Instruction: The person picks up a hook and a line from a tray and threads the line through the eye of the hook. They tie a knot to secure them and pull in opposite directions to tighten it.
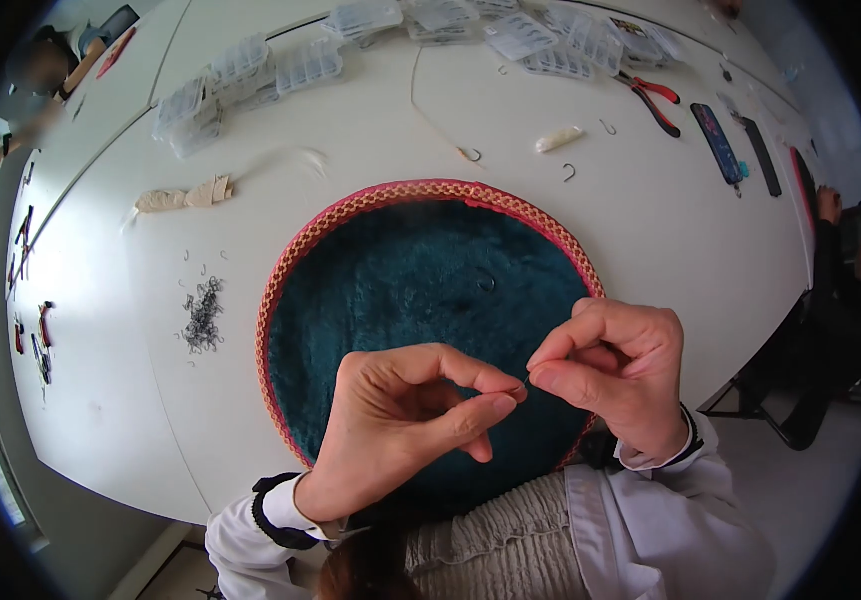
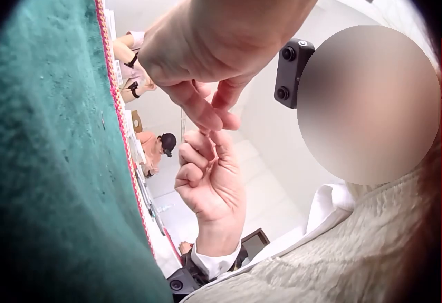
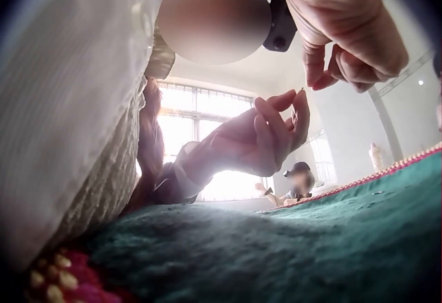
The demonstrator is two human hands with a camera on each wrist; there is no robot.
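Observation:
Over the round teal plush mat [image 1: 391, 260], my left hand [image 1: 411, 420] pinches a tiny thin thing between thumb and forefinger; its small dark tip [image 3: 302, 90] shows at the fingertips in the right wrist view. My right hand [image 1: 616, 370] is just to the right, thumb and forefinger pinched together, tips close to the left ones. What it pinches is too fine to make out, and I cannot tell its kind. A dark fish hook [image 1: 486, 284] lies on the mat beyond the hands. The left wrist view shows both hands' fingertips nearly meeting.
A pile of small dark hooks [image 1: 204, 315] lies left of the mat, near a cloth-wrapped bundle [image 1: 186, 195]. Clear plastic boxes [image 1: 311, 65] line the far side. Red-handled pliers [image 1: 651, 102], a phone [image 1: 717, 143] and loose hooks [image 1: 569, 172] lie back right. Other people sit around.

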